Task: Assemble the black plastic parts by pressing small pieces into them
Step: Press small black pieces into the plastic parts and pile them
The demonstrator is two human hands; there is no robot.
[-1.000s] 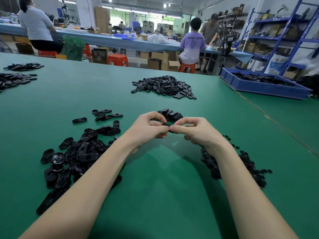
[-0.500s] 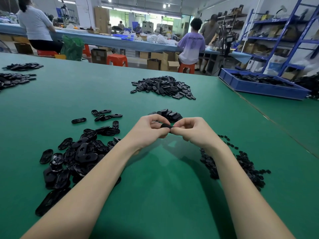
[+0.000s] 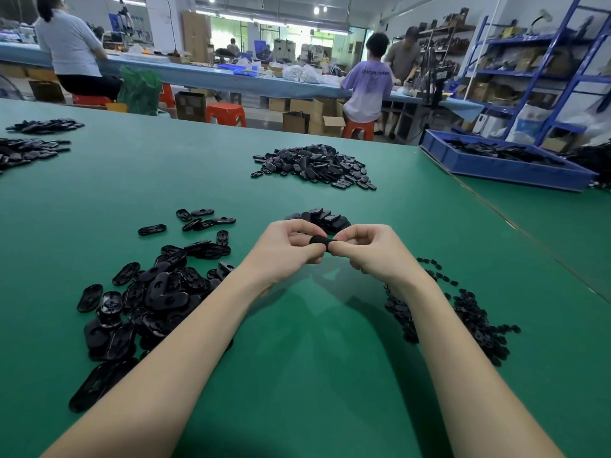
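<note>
Your left hand (image 3: 284, 251) and right hand (image 3: 370, 251) meet above the green table (image 3: 314, 375). Both pinch one black plastic part (image 3: 318, 240) between curled fingertips, thumbs touching.

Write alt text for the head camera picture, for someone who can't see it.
Over a green table, a person's left hand and right hand pinch one black plastic part between their fingertips. Larger black parts are piled to the left, small pieces to the right, and other workers sit at benches behind.
</note>
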